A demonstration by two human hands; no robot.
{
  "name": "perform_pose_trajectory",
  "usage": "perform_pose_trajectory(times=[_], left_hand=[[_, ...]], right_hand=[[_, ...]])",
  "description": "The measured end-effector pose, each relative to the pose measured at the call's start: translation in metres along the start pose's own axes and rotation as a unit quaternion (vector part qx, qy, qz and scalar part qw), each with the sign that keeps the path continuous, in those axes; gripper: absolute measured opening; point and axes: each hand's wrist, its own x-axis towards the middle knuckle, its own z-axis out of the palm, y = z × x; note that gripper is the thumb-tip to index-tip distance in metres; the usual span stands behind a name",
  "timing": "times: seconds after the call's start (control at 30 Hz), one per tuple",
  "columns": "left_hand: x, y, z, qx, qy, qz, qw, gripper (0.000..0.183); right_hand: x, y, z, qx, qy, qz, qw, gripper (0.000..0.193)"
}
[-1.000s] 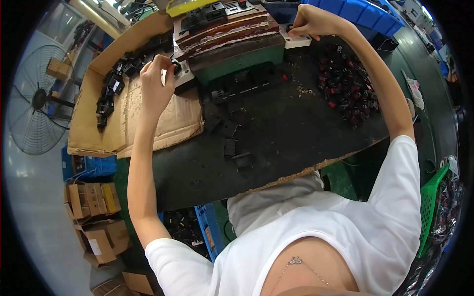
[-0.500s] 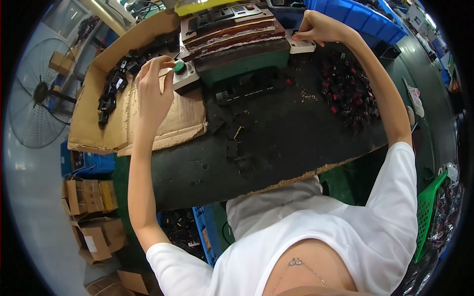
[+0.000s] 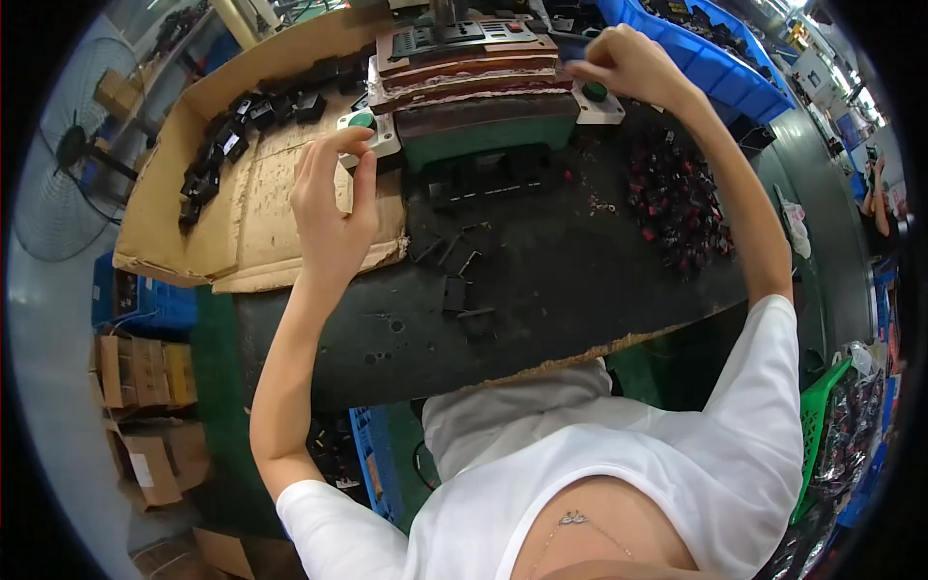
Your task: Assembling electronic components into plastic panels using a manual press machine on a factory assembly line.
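Note:
My left hand (image 3: 333, 198) hovers at the left green push button (image 3: 362, 121), which sits on a white box. Its thumb and forefinger are bent, with a gap and nothing between them. On the other side, my right hand (image 3: 638, 70) is just above the right green push button (image 3: 594, 92), fingers curled, thumb apart, holding nothing. Between the buttons stands a green press base (image 3: 483, 130) topped with reddish-brown layered plates (image 3: 474, 82). A slotted black-and-grey panel (image 3: 464, 37) lies on top, with a dark metal post (image 3: 449, 12) over it.
A long black housing (image 3: 493, 181) and small black pieces (image 3: 454, 294) lie on the dark table (image 3: 580, 280). At right are a pile of red-and-black parts (image 3: 677, 198) and a blue crate (image 3: 710, 53). An open cardboard box (image 3: 174, 256) at left holds black parts.
My right hand has lifted off its button, uncovering it. My left hand has drawn back slightly from its own. The yellow piece above the press has left view, and the metal post now shows there.

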Motion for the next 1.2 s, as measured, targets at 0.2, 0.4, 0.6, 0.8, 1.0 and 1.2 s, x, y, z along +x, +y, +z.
perform_pose_trajectory(times=[0.2,0.4,0.6,0.8,1.0,1.2], left_hand=[[-0.004,-0.006,0.004,-0.04,-0.003,-0.062,0.997,0.015],[-0.006,-0.013,0.004,-0.046,0.001,-0.056,0.997,0.014],[-0.004,-0.013,0.009,-0.192,-0.022,-0.162,0.968,0.019],[-0.008,0.004,0.01,-0.505,-0.042,-0.351,0.787,0.03],[-0.012,0.027,0.003,-0.343,-0.179,-0.238,0.891,0.03],[-0.014,0.028,0.008,-0.248,-0.127,-0.093,0.956,0.029]], right_hand=[[0.042,-0.057,0.008,0.12,0.322,-0.354,0.87,0.031],[0.076,-0.057,0.019,0.097,0.081,-0.207,0.97,0.046],[0.077,-0.05,0.01,0.097,0.199,-0.218,0.95,0.04],[-0.004,-0.115,0.02,-0.07,0.28,-0.321,0.902,0.054],[-0.071,-0.141,0.026,-0.029,0.27,-0.212,0.939,0.058],[-0.075,-0.123,0.034,0.158,0.292,-0.142,0.933,0.057]])
